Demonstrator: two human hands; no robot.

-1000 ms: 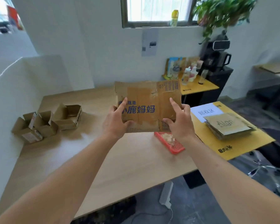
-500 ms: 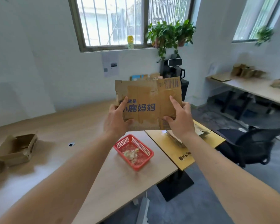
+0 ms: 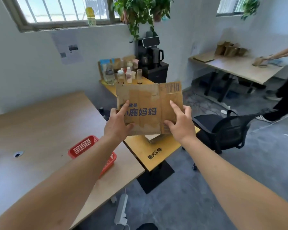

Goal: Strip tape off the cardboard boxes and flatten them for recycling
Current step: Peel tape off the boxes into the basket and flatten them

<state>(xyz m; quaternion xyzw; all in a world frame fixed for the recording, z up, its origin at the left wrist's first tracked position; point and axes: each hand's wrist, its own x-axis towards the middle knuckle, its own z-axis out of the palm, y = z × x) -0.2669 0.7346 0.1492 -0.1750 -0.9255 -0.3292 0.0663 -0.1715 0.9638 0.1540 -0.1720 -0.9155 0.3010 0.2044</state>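
Here the left hand point(image 3: 117, 122) pinches the flattened cardboard box point(image 3: 150, 108) at its lower left corner, held upright above the yellow bench point(image 3: 158, 151); the right hand point(image 3: 181, 123) pinches its lower right. It looks light and floppy, best gripped at both edges.

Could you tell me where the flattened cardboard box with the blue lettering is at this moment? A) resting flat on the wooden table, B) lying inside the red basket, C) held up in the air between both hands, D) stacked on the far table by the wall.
C: the left hand and right hand each grip a lower side of the flattened cardboard box, which sits upright in the air above the yellow table, clear of the red basket.
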